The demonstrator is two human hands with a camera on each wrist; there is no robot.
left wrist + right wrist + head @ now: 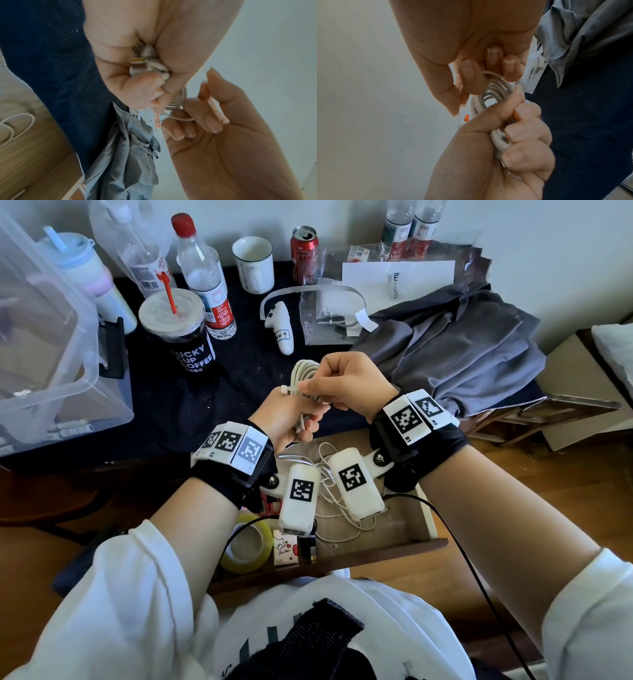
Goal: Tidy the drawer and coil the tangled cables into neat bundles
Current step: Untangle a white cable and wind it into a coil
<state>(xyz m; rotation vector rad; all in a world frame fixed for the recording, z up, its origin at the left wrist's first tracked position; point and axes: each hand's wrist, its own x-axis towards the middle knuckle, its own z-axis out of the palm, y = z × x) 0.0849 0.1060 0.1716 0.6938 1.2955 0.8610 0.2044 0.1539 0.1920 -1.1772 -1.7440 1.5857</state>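
Closest to the camera, the open drawer (pixel 394 546) sits right in front of the person, with a loose tangle of white cables (pixel 334 508) still in it, plus a roll of yellowish tape (pixel 245 546) and a small printed card (pixel 284 549) at the front edge.

Just above the drawer, both hands are up together. The left hand (pixel 291 419) is wrapped tight around a coiled white cable (pixel 303 374), fingers fully curled on the lower part of the bundle, with a plug end poking out of the fist in the left wrist view. The right hand (pixel 349 385) pinches a thin white zip tie (pixel 289 391) between thumb and forefinger, right up against the coil, other fingers tucked in.

Further back on the dark tablecloth (pixel 246 371): a coffee cup (pixel 181 333) with a red straw, a white controller (pixel 282 328), a crumpled grey cloth (pixel 455 344), a clear storage bin (pixel 51 344) off left, then bottles, a mug (pixel 253 263) and a red can (pixel 305 254) by the wall.
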